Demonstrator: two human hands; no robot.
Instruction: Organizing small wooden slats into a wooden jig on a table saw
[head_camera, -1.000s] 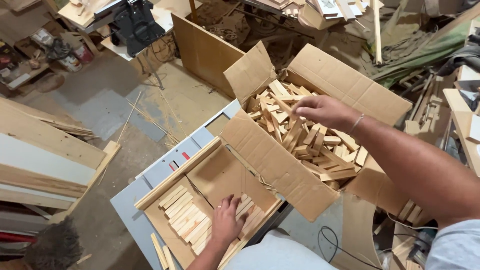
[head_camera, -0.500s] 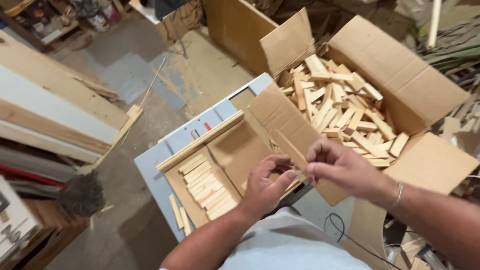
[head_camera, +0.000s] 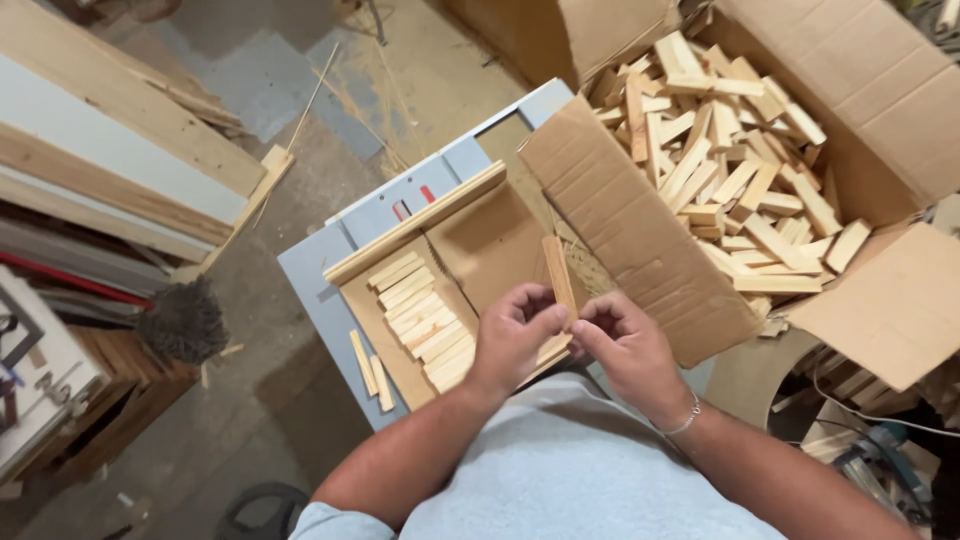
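Hands in view: 2, left hand (head_camera: 512, 340) and right hand (head_camera: 622, 345), centre of frame. Wooden slat held between them: 1 (head_camera: 558, 278).
Large cardboard box (head_camera: 890, 110), upper right: 1; loose slats inside too many to count.
Shallow tray (head_camera: 415, 232), centre: 1; stacked slats in it roughly a dozen, exact number unclear.
Loose slats (head_camera: 368, 362) left of the tray: 2.
Brush (head_camera: 182, 322), left: 1.

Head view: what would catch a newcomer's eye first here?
Probably the big cardboard box at upper right, heaped with loose wooden sticks. Next, at centre, the left hand and right hand together pinch one wooden slat, held roughly upright above a shallow wooden tray. In the tray's left part, flat slats lie in a neat row.
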